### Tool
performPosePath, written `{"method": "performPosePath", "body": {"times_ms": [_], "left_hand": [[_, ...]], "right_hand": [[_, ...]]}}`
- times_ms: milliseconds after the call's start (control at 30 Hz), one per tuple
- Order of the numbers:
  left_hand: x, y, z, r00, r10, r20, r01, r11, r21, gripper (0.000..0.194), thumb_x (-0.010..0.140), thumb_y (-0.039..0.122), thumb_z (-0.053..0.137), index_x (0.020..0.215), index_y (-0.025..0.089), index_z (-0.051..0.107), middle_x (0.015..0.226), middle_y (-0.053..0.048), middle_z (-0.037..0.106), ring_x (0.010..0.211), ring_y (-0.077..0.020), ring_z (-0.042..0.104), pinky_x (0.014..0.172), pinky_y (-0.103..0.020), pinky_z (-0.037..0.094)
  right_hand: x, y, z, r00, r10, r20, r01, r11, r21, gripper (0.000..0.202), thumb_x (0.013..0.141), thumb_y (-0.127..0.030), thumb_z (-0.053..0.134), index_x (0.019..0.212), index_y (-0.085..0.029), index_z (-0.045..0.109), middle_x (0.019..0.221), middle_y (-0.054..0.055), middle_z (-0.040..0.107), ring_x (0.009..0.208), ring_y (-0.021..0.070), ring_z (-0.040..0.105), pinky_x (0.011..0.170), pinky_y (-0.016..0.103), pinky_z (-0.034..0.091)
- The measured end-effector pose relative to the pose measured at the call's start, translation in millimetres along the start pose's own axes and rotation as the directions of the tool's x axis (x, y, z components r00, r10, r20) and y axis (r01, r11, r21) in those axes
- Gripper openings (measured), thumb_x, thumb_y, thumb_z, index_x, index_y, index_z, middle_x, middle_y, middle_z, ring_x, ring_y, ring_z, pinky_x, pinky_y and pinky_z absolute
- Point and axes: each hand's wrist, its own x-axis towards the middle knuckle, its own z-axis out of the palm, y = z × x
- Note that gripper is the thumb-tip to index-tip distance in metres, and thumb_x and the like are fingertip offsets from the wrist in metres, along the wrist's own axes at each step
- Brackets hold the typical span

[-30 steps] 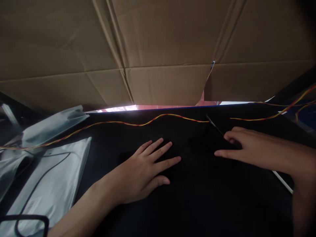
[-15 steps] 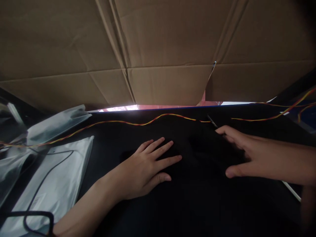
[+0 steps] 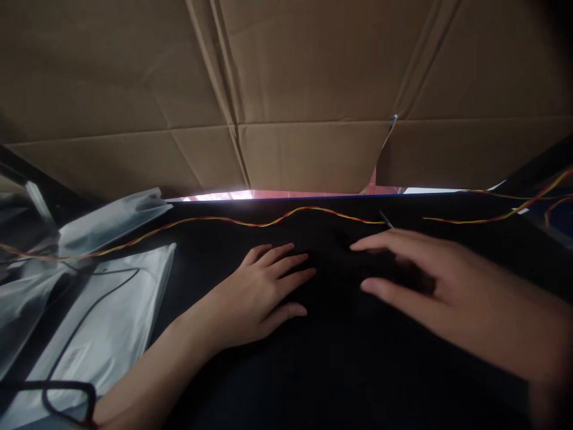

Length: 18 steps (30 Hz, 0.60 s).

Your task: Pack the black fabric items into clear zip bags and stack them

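Observation:
My left hand [image 3: 266,292] lies palm down on the black surface [image 3: 286,376], fingers stretched and slightly spread, with nothing visible in it. To the right, my right hand [image 3: 430,275] reaches inward, its thumb and index finger apart and pointing left. The space between them is too dark to make out any black thing there. Just beyond the right hand's knuckles, a thin grey strip [image 3: 385,218] sticks up. A twisted red-and-yellow wire [image 3: 215,219] runs along the far side of the surface, and a stretch of it behind the strip is not visible.
Clear plastic bags [image 3: 102,322] lie at the left, with a thin black cable [image 3: 89,304] over them. A brown cardboard sheet [image 3: 313,71] stands across the back. Behind its lower edge shows a bright gap [image 3: 219,195]. More wire [image 3: 537,194] loops at the far right.
My right hand has moved left, and its index finger and thumb now stretch further inward. The left hand has drawn back slightly, still flat. The view has shifted a little.

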Motion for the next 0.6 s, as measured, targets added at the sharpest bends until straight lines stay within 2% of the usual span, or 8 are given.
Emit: {"method": "performPosePath", "body": {"times_ms": [100,167,233,300,367,467,533,600], "left_hand": [[0.0,-3.7,4.1,1.0,0.012,-0.001,-0.012,1.0,0.014,0.05,0.109,0.051,0.061,0.151,0.024,0.062,0.165,-0.014,0.057,0.156,-0.0407,0.047,0.123,-0.066,0.041],[0.1,-5.2,4.0,1.0,0.023,-0.006,-0.022,0.999,0.026,0.046,0.109,0.051,0.061,0.146,0.024,0.065,0.164,-0.013,0.058,0.155,-0.0393,0.049,0.123,-0.064,0.04],[-0.2,-6.3,1.7,1.0,0.025,-0.012,-0.025,0.999,0.036,0.044,0.11,0.049,0.061,0.146,0.025,0.065,0.162,-0.012,0.06,0.153,-0.0385,0.051,0.123,-0.064,0.039],[-0.9,-7.0,-1.6,1.0,0.015,-0.021,-0.014,0.999,0.037,0.043,0.109,0.048,0.063,0.146,0.026,0.065,0.158,-0.011,0.063,0.149,-0.0378,0.054,0.121,-0.062,0.041],[-1.4,-7.2,-4.1,0.999,-0.003,-0.034,0.004,0.999,0.035,0.044,0.106,0.047,0.067,0.145,0.026,0.066,0.153,-0.012,0.065,0.143,-0.0369,0.057,0.118,-0.059,0.044],[-1.1,-6.6,-4.6,0.999,-0.021,-0.033,0.022,0.999,0.037,0.045,0.104,0.046,0.071,0.144,0.025,0.066,0.149,-0.012,0.065,0.137,-0.036,0.059,0.114,-0.057,0.046],[-0.7,-6.2,-3.5,1.0,-0.023,-0.02,0.024,0.999,0.035,0.046,0.105,0.045,0.07,0.145,0.025,0.064,0.149,-0.012,0.065,0.137,-0.0358,0.059,0.114,-0.056,0.046],[-0.6,-6.3,-2.3,1.0,-0.024,-0.01,0.024,0.999,0.029,0.046,0.106,0.045,0.068,0.147,0.025,0.063,0.149,-0.013,0.064,0.138,-0.0356,0.058,0.114,-0.056,0.046]], "right_hand": [[-1.8,-19.0,8.5,0.975,-0.082,0.205,0.081,0.997,0.014,0.066,0.097,-0.073,0.064,0.159,-0.055,0.052,0.145,0.003,0.073,0.106,0.0331,0.079,0.08,0.046,0.067],[1.5,-20.5,5.7,0.944,-0.16,0.288,0.143,0.986,0.081,0.057,0.102,-0.068,0.06,0.157,-0.054,0.055,0.147,0.002,0.072,0.108,0.0308,0.078,0.087,0.045,0.066],[7.7,-15.1,-0.6,0.947,-0.194,0.255,0.157,0.975,0.156,0.044,0.107,-0.059,0.056,0.15,-0.05,0.065,0.146,0.001,0.072,0.113,0.028,0.076,0.096,0.044,0.063],[14.0,-7.8,-4.8,0.969,-0.171,0.181,0.14,0.975,0.172,0.039,0.106,-0.056,0.06,0.142,-0.045,0.071,0.144,0.002,0.072,0.113,0.0267,0.074,0.096,0.042,0.062],[18.2,-3.8,-3.2,0.971,-0.162,0.178,0.139,0.981,0.133,0.045,0.097,-0.061,0.073,0.138,-0.043,0.072,0.146,0.003,0.069,0.116,0.0289,0.072,0.096,0.044,0.062],[20.2,-9.0,7.4,0.935,-0.235,0.264,0.219,0.972,0.089,0.066,0.081,-0.067,0.086,0.14,-0.042,0.07,0.154,0.003,0.061,0.13,0.0348,0.065,0.104,0.05,0.058],[20.3,-15.5,12.6,0.923,-0.278,0.267,0.264,0.96,0.089,0.049,0.089,-0.054,0.082,0.134,-0.038,0.072,0.149,0.003,0.065,0.129,0.0328,0.066,0.106,0.049,0.056],[19.8,-16.0,10.9,0.94,-0.249,0.234,0.24,0.968,0.07,0.022,0.099,-0.036,0.067,0.12,-0.034,0.073,0.133,0.002,0.073,0.115,0.0281,0.072,0.097,0.044,0.058]]}}
